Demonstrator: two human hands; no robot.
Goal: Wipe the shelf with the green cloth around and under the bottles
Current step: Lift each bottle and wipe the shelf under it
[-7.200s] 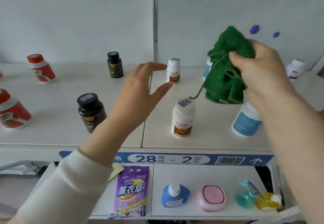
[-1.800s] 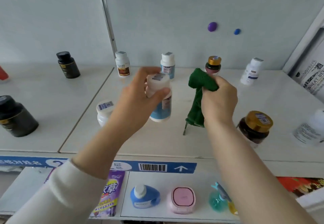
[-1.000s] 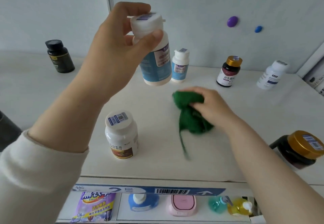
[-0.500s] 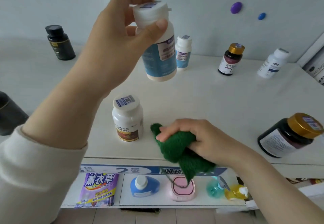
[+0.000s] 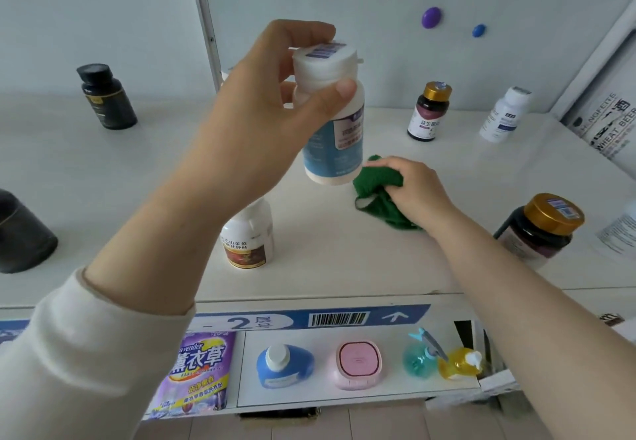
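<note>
Right hand (image 5: 418, 188), bunching the cloth (image 5: 377, 195), has swept back from the shelf (image 5: 344, 267) edge to mid-shelf while our left hand (image 5: 261, 123) keeps the bottle (image 5: 332, 130) pinched aloft, so we're wiping its cleared spot.

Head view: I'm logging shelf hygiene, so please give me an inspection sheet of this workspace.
Surface: white shelf, no visible dirt.
Job's things: green cloth pressed on the shelf; blue-label bottle lifted clear.
Clutter: red-label bottle, two black bottles, two gold-capped jars, white bottle.
Grippers: left hand grips the lifted bottle; right hand holds the cloth.
Cables: nothing seen.
Surroundings: lower shelf with detergent items; two wall magnets.
</note>
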